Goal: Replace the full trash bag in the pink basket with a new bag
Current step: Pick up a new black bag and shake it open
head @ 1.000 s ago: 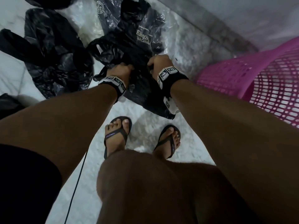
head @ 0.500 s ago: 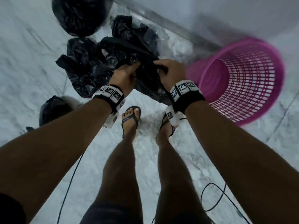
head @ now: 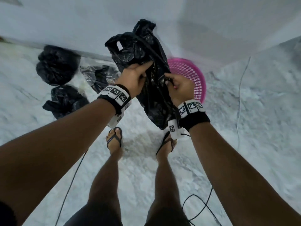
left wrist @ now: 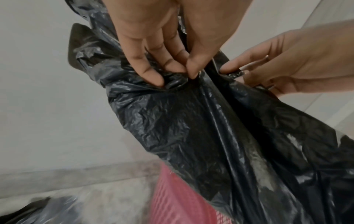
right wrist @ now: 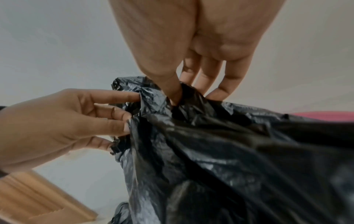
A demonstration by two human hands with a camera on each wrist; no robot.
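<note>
A crumpled black plastic bag (head: pixel 147 66) hangs in the air in front of me, held by both hands. My left hand (head: pixel 135 76) pinches its film between thumb and fingers (left wrist: pixel 153 75). My right hand (head: pixel 177 86) pinches the film just to the right, thumb (right wrist: pixel 172 94) pushed into a fold. The bag (left wrist: pixel 210 136) (right wrist: pixel 229 151) droops down toward my feet. Behind it on the floor stands the pink mesh basket (head: pixel 193 79), partly hidden by the bag; its inside is not visible.
A tied, full black bag (head: pixel 57 66) sits by the wall at left. More black bags (head: pixel 65 100) and clear plastic (head: pixel 97 75) lie on the marble floor. Black cables (head: pixel 195 207) trail near my sandalled feet (head: pixel 114 139). A white wall (head: pixel 81 22) runs behind.
I have stood up and lifted the black bag off the floor pile to chest height. Both hands kept their grip and now hold it in front of the basket.
</note>
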